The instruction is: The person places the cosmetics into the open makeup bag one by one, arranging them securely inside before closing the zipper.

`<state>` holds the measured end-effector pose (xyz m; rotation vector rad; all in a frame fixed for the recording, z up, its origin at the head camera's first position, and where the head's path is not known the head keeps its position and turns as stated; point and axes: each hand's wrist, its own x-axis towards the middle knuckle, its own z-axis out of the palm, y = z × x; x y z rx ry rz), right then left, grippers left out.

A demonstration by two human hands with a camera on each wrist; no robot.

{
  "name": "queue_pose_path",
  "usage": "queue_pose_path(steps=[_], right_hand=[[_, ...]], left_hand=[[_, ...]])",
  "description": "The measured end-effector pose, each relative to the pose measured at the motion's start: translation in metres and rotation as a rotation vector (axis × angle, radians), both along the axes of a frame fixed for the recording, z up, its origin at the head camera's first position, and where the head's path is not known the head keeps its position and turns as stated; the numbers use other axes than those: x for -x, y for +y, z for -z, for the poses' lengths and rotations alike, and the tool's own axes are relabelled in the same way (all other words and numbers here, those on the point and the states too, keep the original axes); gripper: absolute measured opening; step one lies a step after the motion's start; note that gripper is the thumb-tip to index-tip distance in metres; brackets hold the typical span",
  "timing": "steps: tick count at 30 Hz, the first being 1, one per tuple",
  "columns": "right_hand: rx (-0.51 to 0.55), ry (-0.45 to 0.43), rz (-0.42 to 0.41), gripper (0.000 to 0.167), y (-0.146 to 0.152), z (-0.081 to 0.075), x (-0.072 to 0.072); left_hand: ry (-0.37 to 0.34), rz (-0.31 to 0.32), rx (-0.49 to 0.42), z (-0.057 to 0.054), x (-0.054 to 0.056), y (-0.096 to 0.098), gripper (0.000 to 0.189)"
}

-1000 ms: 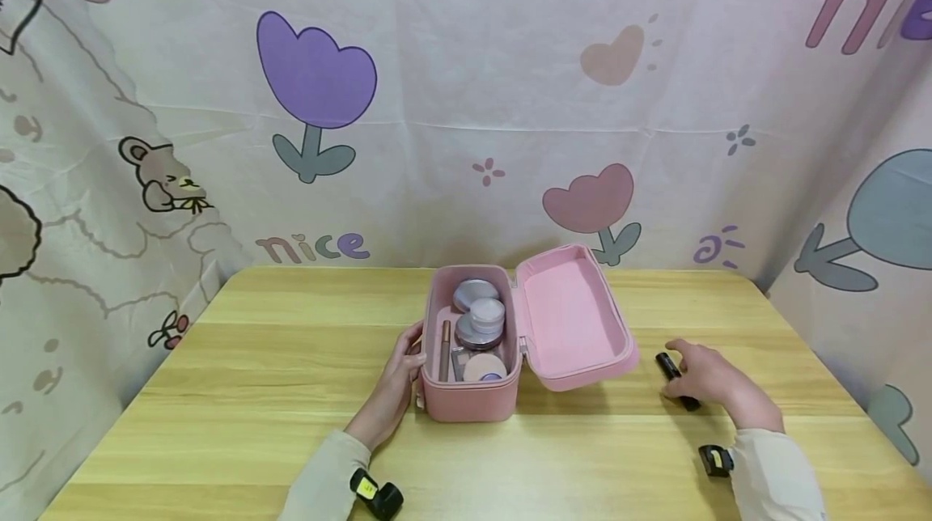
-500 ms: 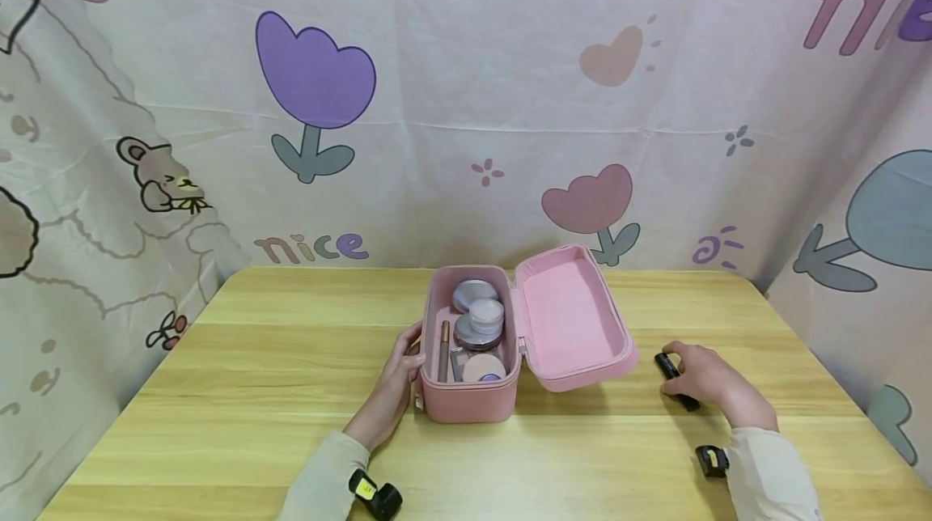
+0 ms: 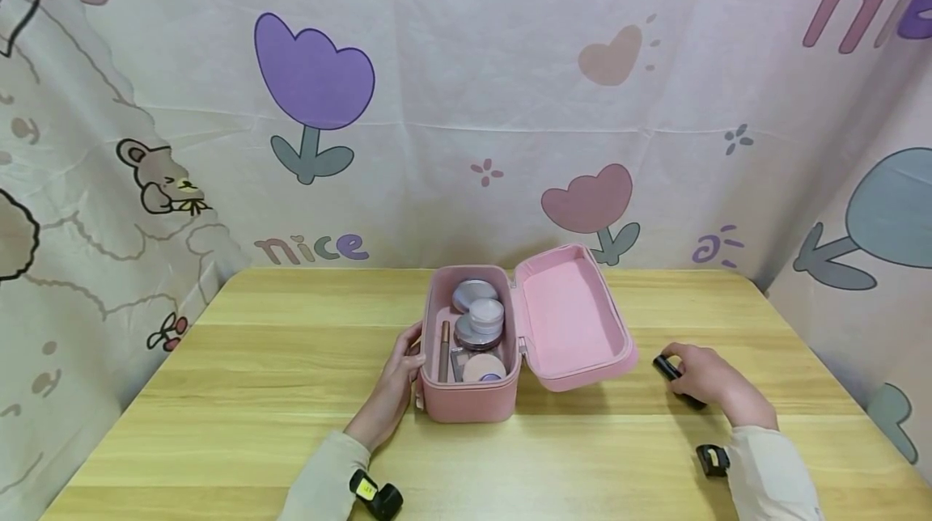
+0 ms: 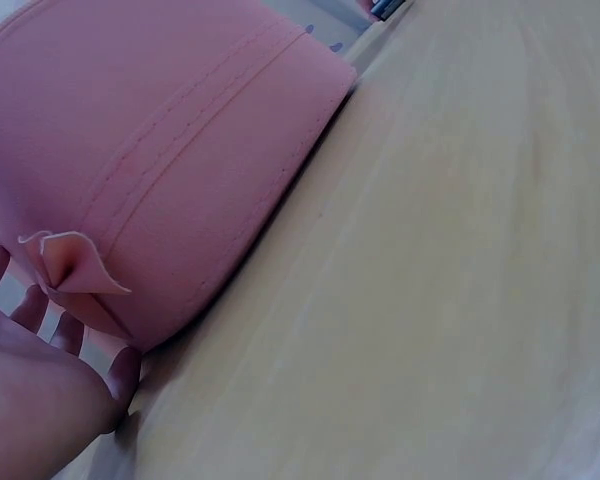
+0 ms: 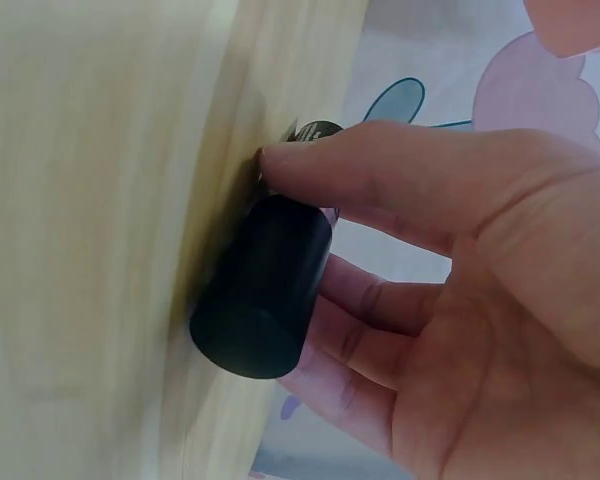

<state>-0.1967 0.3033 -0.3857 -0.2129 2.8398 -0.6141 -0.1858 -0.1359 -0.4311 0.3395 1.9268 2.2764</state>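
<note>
A pink makeup case (image 3: 469,404) stands on the table, its lid (image 3: 571,315) swung out to the right. Inside lie a brown pencil-like stick (image 3: 445,351), a clear-lidded jar (image 3: 486,315) on a round compact (image 3: 476,336), another round compact (image 3: 475,292) and a pale round compact (image 3: 484,368) over a small palette. My left hand (image 3: 393,383) rests against the case's left side, fingers touching the wall (image 4: 180,160). To the right of the lid, my right hand (image 3: 709,379) pinches a black cosmetic tube (image 5: 260,290) between thumb and fingers, low at the wooden surface.
The wooden table (image 3: 277,391) reaches back to a printed cloth (image 3: 451,60) that hangs behind and along both sides. A fabric tab (image 4: 75,265) sticks out from the case near my left fingers. Black wrist cameras (image 3: 377,495) are worn on both wrists.
The black tube has turned slightly under my right hand, and my fingers have closed in on it. My left hand and the case have stayed in place.
</note>
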Motion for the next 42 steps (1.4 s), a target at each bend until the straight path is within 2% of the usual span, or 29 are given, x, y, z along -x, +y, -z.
queue_pose_path(steps=[11,19,28,37,42], right_hand=[[0.002,0.023,-0.013,0.041,0.001,-0.003,-0.001],[-0.001,0.079,-0.028,0.042,0.004,-0.009,-0.005],[0.025,0.193,-0.006,0.039,0.004,-0.017,-0.008],[0.086,0.381,-0.036,0.039,-0.003,-0.028,-0.010],[0.096,0.421,-0.023,0.039,-0.009,-0.035,-0.012]], left_hand=[[-0.002,-0.004,-0.004,0.001,0.000,0.000,0.067],[-0.007,-0.005,0.000,0.000,0.000,0.000,0.067],[-0.017,-0.003,0.003,0.000,-0.001,0.000,0.065],[-0.010,0.002,-0.008,0.000,-0.001,0.000,0.067],[-0.010,0.000,-0.002,-0.001,-0.002,0.000,0.067]])
